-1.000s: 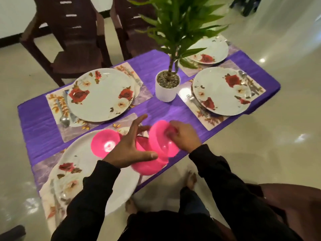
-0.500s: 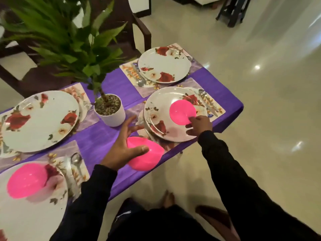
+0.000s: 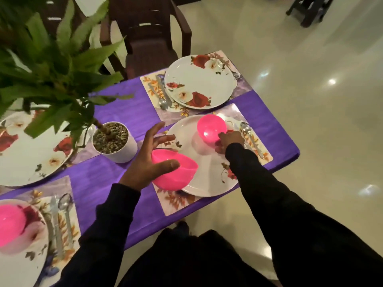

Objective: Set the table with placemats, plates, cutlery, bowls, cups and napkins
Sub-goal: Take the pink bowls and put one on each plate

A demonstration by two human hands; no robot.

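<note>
Since half a second ago, one pink bowl (image 3: 211,129) has been settled on the centre-right plate (image 3: 207,175), pinched at its rim by the right hand (image 3: 229,140), while a spare bowl (image 3: 176,172) is gripped by the left hand (image 3: 149,160) at centre frame, kept for another setting.

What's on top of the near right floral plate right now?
One pink plastic bowl stands on the white floral plate, right hand at its rim. The plate's near left edge is covered by the left hand's bowl.

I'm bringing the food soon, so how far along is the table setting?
Placemats, plates and cutlery look laid at the four visible places. A pink bowl sits on the near-left plate. The right hand is setting a second bowl on the near-right plate; the left hand holds more bowls. Both far plates lack bowls. No cups or napkins are visible.
</note>
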